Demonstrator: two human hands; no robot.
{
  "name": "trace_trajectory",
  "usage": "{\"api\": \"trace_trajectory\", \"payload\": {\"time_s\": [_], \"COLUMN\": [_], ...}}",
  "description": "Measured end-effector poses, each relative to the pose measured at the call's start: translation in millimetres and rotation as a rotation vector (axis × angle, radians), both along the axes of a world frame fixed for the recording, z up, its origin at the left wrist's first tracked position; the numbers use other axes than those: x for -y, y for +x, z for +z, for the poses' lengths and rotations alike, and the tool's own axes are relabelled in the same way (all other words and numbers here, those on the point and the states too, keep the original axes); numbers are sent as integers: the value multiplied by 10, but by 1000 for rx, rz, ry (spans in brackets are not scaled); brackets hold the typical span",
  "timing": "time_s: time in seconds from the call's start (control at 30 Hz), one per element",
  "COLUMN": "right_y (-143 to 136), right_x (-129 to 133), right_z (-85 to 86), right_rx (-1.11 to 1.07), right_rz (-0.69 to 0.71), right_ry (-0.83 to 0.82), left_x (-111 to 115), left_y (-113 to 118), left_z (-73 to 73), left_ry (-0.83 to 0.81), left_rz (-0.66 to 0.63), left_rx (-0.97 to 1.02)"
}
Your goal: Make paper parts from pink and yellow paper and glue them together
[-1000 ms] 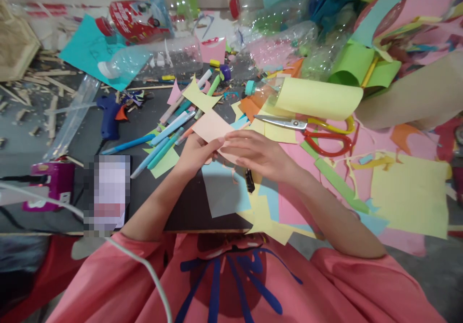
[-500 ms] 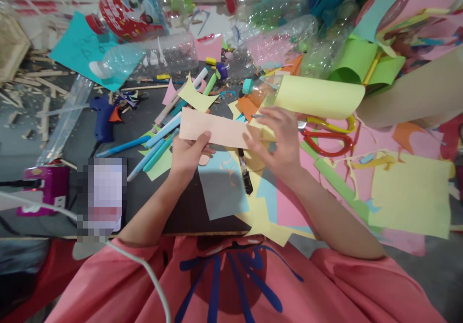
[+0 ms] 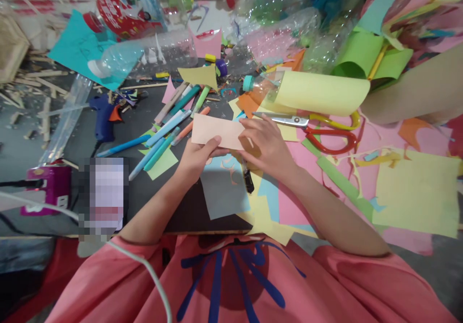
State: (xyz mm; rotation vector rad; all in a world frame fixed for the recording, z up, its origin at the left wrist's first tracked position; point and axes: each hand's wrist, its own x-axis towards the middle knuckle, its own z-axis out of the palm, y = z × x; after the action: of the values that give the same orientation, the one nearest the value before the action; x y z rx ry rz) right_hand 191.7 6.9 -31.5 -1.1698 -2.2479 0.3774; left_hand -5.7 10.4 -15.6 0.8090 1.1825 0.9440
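A pale peach paper strip [image 3: 213,131] is held level above the tabletop. My left hand [image 3: 197,158] pinches its left part, thumb on top and fingers underneath. At the strip's right end, my right hand [image 3: 265,144] grips with curled fingers and covers that end. Scissors [image 3: 300,120] with one yellow and one red handle lie just beyond and right of my right hand. Below the strip are a black-handled tool [image 3: 247,181], partly hidden, and a grey-blue paper sheet [image 3: 222,197]. Several markers [image 3: 162,130] lie to the left of my left hand.
A blue glue gun [image 3: 102,115], a phone [image 3: 106,193] and a purple box [image 3: 48,188] are on the left. Clear plastic bottles [image 3: 159,53] line the back. A rolled yellow paper [image 3: 321,91] wraps a bottle. Coloured paper scraps [image 3: 415,193] cover the right side.
My right hand has come leftward and closed on the strip's right end. The strip and my left hand have shifted slightly right. A yellow scrap behind the strip has moved back, showing an orange marker.
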Motion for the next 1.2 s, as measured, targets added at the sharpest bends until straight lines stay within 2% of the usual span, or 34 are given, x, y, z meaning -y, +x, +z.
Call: {"api": "trace_trajectory", "payload": {"time_s": [0.27, 0.43, 0.57, 0.8, 1.0, 1.1, 1.2], "right_y": [19, 10, -26, -109, -193, -220, -223], "right_x": [-8, -3, 38, 92, 150, 166, 157], "right_z": [21, 39, 99, 176, 149, 163, 192], "right_rx": [-14, -124, -239, -431, -653, -757, -819], "right_rz": [12, 4, -7, 36, 6, 5, -19], "right_ry": [70, 45, -120, -383, -773, -857, -899], "left_x": [-37, -42, -35, -55, -67, -55, -36], "left_y": [-1, -27, -47, -55, -35, -19, -11], "left_z": [27, 16, 6, -1, 25, 53, 74], "left_ry": [12, 61, 90, 49, 19, 42, 53], "left_rz": [39, -8, -87, -82, -73, -86, -161], "left_rx": [32, 79, 93, 12, -16, -20, 22]}}
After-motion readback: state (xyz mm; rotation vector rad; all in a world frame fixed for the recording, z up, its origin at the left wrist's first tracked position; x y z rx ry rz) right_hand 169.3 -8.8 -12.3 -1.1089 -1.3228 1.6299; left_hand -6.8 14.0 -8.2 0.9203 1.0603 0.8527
